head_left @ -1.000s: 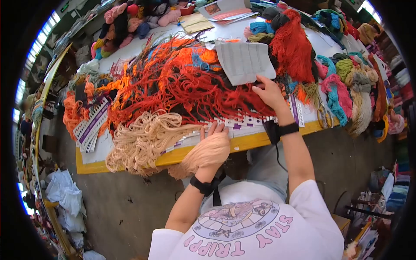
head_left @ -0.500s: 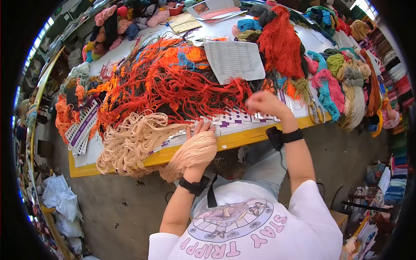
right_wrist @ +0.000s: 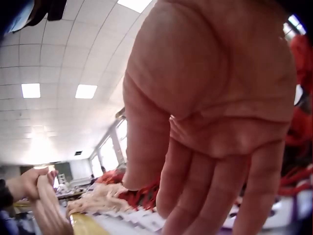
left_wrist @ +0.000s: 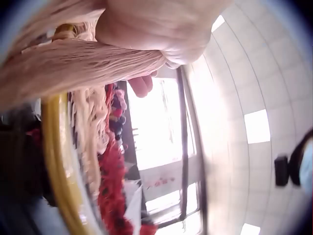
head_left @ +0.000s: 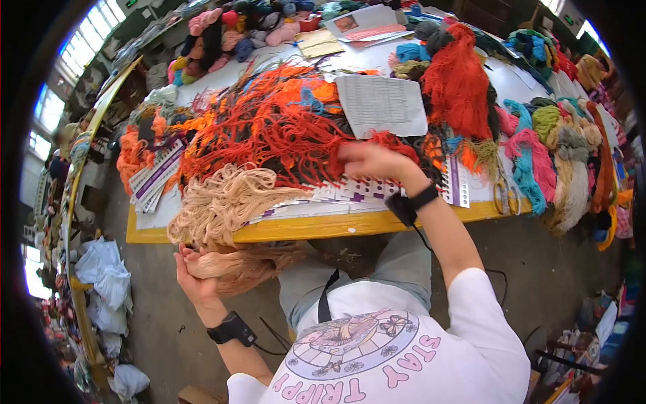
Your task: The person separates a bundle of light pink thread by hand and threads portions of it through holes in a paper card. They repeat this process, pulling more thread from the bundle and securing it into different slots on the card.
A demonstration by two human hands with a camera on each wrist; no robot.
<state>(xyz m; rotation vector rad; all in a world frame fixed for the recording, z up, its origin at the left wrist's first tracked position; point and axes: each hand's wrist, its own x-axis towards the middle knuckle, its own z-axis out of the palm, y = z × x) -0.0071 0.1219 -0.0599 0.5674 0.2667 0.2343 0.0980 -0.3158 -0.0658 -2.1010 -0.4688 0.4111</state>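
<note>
A peach yarn hank (head_left: 239, 269) hangs beyond the table's front edge, gripped at its left end by my left hand (head_left: 198, 279). The left wrist view shows the hank (left_wrist: 73, 68) running taut from under that hand (left_wrist: 156, 24). My right hand (head_left: 373, 161), blurred, is over the red yarn (head_left: 296, 145) near the punched cards (head_left: 350, 190), holding nothing. Its fingers look loosely extended in the right wrist view, where the palm (right_wrist: 210, 107) faces the camera. More peach yarn (head_left: 222, 202) lies looped on the table's front left.
A printed sheet (head_left: 382, 106) lies behind the red yarn. Scissors (head_left: 505, 192) lie at the front right beside multicoloured hanks (head_left: 531, 161). More punched cards (head_left: 156, 176) are at the left. The table's yellow edge (head_left: 303, 227) runs along the front.
My left hand has moved left and off the table edge, drawing the peach hank out sideways. My right hand has left the sheet and moved left over the red yarn.
</note>
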